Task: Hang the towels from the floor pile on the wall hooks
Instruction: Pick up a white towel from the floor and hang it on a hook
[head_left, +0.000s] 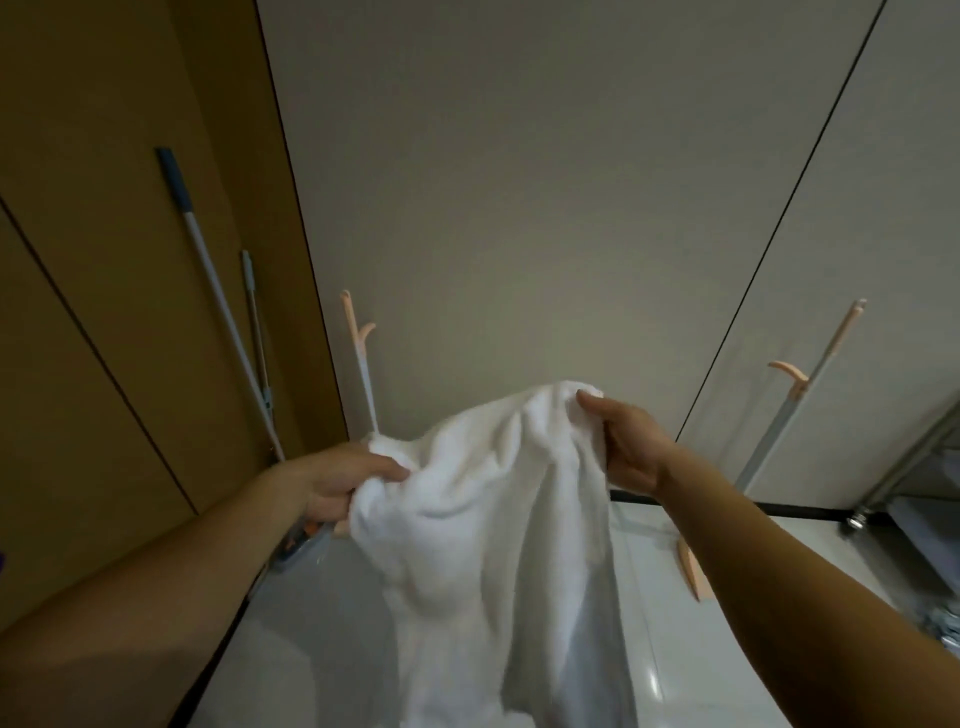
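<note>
A white towel (498, 509) hangs between my two hands in front of the grey wall. My left hand (343, 483) grips its left top edge, thumb on top. My right hand (623, 447) pinches the right top corner, held a little higher. On the wall behind are pale peach hooks: one hook (358, 322) up left of the towel, another hook (789, 376) to the right, and a third hook (691, 566) low down beside my right forearm. All three hooks are bare. The floor pile is hidden.
Two mop handles (218, 296) lean against the brown panel on the left. A metal wheeled rack (893, 483) stands at the right edge. A glossy white floor (291, 649) lies below the towel.
</note>
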